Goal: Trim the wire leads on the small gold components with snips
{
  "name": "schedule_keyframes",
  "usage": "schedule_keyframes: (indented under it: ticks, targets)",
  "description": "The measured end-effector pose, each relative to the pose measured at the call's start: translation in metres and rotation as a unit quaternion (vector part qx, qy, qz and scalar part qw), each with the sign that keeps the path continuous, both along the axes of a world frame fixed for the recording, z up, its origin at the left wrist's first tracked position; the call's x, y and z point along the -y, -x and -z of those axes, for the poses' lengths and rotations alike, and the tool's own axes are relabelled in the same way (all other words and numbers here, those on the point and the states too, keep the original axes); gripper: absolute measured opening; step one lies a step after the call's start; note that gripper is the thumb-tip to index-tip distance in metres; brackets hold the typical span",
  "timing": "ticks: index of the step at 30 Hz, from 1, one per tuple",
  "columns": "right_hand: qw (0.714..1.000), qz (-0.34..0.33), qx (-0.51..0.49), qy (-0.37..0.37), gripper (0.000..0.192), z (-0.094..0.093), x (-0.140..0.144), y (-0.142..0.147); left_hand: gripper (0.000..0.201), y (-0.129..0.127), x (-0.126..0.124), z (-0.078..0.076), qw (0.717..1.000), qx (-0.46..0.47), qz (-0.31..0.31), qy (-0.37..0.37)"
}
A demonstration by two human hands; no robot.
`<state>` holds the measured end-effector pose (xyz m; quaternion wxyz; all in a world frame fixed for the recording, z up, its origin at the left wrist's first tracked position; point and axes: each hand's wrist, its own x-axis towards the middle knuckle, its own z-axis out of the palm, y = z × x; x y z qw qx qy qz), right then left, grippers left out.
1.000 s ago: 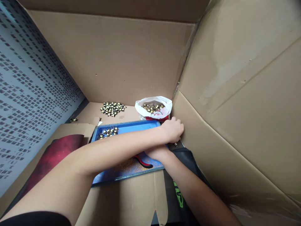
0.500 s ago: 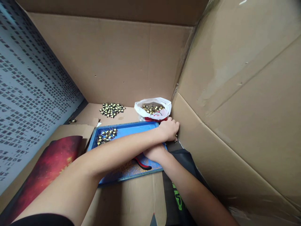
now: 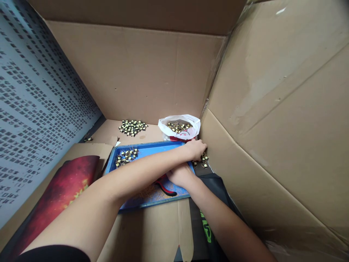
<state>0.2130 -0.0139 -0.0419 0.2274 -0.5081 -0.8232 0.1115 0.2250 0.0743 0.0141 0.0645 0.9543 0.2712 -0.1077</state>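
Just past the right rim of the shallow blue tray, the left hand bends over small yellow-and-black parts in a narrow gap before the cardboard side wall, its wrist crossing above the right hand; the fingers are largely hidden, so neither hand's opening nor hold can be told. A strip of smooth tray floor runs between left forearm and far rim. A curved red-and-black tool handle adjoins the right hand among fine coppery clippings, and a crinkled white bag holds more blocky parts.
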Motion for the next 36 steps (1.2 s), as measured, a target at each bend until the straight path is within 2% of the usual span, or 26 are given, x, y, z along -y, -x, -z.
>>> schedule_keyframes:
  ticks: [5,10,14,16,20,22,25,29,31,36]
  targets:
    - [0.997,-0.025,-0.058,-0.033,0.044,0.008,-0.004,-0.001,0.039,0.007,-0.008,-0.001,0.999,0.037,0.028,0.017]
    - [0.998,-0.021,-0.049,-0.028,0.041,0.001,-0.002,-0.002,0.043,0.006,-0.014,-0.011,0.997,0.057,0.019,0.055]
    - [1.0,-0.025,-0.009,0.003,0.027,-0.008,0.0,-0.002,0.043,0.011,-0.015,-0.033,0.99,0.096,0.0,0.101]
    - [1.0,-0.025,0.012,0.012,0.023,-0.01,0.0,-0.002,0.045,0.017,-0.013,-0.048,0.989,0.115,-0.002,0.094]
    - [0.999,-0.021,0.022,0.019,0.022,-0.013,0.001,-0.002,0.045,0.038,-0.01,-0.079,0.986,0.137,-0.004,0.099]
    - [0.999,-0.021,0.025,0.021,0.021,-0.014,0.001,-0.002,0.046,0.051,-0.008,-0.086,0.986,0.132,-0.002,0.102]
    - [0.999,-0.03,0.036,0.01,0.02,-0.015,0.003,-0.001,0.046,0.07,-0.008,-0.079,0.991,0.099,0.001,0.089]
    - [0.995,-0.083,0.042,-0.026,0.022,-0.017,0.006,0.002,0.044,0.085,-0.011,-0.052,0.997,0.075,-0.001,0.027]
    - [0.993,-0.105,0.04,-0.044,0.023,-0.017,0.007,0.003,0.042,0.089,-0.011,-0.043,0.998,0.064,-0.003,0.004]
    - [0.991,-0.116,0.04,-0.06,0.023,-0.016,0.007,0.003,0.036,0.094,-0.005,-0.044,1.0,-0.016,-0.013,0.005]
